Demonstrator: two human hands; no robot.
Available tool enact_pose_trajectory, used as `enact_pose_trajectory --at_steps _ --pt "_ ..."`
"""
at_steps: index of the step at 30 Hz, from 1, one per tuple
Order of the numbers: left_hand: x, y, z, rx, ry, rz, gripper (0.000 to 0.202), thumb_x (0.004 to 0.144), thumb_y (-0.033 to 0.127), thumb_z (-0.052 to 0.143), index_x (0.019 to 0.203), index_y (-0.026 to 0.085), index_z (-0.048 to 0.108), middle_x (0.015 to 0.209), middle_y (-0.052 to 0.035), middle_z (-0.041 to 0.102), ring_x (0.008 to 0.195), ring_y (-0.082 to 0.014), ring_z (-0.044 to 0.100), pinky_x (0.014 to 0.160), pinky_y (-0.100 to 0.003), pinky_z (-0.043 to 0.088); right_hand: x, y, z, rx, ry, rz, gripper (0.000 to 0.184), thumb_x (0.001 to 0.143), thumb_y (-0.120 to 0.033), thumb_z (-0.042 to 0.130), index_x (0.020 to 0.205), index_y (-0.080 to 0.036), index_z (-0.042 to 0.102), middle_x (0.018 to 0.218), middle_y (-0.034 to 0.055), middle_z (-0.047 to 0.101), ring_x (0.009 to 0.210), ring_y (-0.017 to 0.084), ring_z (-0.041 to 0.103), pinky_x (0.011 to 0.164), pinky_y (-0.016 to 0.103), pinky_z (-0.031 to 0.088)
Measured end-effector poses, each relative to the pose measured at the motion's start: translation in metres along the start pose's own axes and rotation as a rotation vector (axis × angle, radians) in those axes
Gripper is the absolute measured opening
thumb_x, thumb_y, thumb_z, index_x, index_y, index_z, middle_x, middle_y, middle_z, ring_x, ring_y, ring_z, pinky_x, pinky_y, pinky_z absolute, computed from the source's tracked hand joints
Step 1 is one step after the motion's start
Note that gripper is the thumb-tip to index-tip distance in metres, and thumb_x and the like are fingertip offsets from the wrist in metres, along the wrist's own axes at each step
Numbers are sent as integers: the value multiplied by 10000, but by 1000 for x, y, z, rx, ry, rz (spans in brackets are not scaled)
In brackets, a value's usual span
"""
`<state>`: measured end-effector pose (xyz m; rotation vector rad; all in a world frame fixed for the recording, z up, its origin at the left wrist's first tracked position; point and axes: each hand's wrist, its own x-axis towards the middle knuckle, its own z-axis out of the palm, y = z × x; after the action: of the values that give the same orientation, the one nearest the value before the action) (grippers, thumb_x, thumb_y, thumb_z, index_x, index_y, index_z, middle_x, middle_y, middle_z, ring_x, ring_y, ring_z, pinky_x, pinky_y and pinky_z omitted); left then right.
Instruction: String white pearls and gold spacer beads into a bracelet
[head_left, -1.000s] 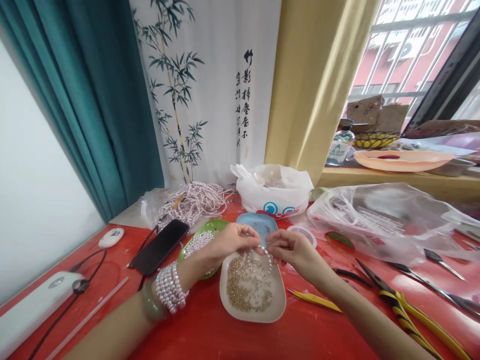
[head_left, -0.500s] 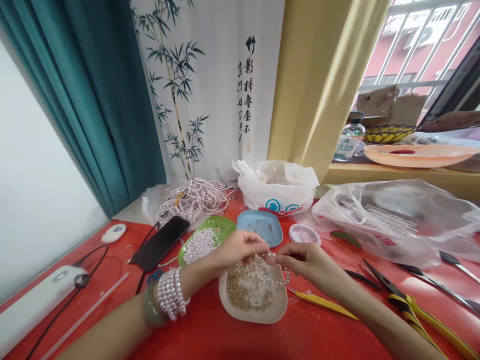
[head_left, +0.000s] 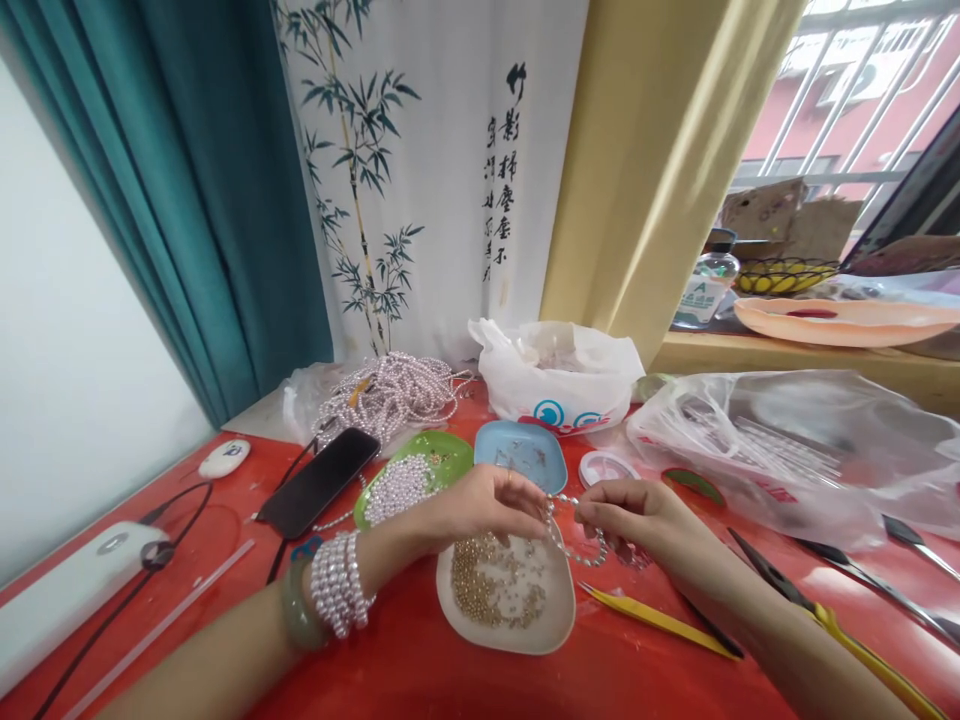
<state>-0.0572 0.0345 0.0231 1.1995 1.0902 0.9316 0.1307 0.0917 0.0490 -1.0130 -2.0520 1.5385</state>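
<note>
A short strand of silvery beads hangs in a loop between my hands, over the right edge of a cream tray. My right hand pinches the strand between thumb and fingers. At the loop's left end, my left hand has its fingertips closed on the strand. Small gold beads and some clear ones lie in the cream tray below. Several pearl bracelets and a green bangle circle my left wrist.
Behind are a green tray of pearl beads and a blue tray. Yellow tweezers and pliers lie right. A phone, pearl strands and plastic bags stand farther back.
My hands have moved apart, the right one shifting rightward with the bead strand. The strand's loop now hangs more openly between them. The camera view has shifted slightly.
</note>
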Motion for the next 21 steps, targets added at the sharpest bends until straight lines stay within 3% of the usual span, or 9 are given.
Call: enact_pose_trajectory --at_steps 4,10,16,21 --pt "-1 1 0 105 20 56 199 605 267 679 758 141 694 686 -42 637 567 -101 510 538 -237 379 1 2 0 30 -2 5 257 665 -388 596 558 -155 603 466 -27 469 426 76 380 404 202 276" --pt "-3 6 -3 260 82 69 220 619 236 657 810 132 693 697 -55 656 604 -129 541 585 -254 409 -2 1 -5 142 37 61 286 629 -420 632 558 -149 575 461 -34 453 397 53 338 385 195 227" --pt "-6 6 -4 562 330 250 131 676 250 594 724 155 670 654 -28 628 604 -138 542 551 -238 392 -3 -1 -3 105 -28 80 281 619 -414 647 553 -149 583 464 -27 478 422 65 376 401 198 264" --pt "-2 4 -2 392 380 220 146 687 236 580 754 132 657 613 -33 628 569 -130 552 553 -239 406 -4 0 11 36 -162 74 223 631 -365 653 603 -148 611 510 -23 506 457 76 416 420 198 307"
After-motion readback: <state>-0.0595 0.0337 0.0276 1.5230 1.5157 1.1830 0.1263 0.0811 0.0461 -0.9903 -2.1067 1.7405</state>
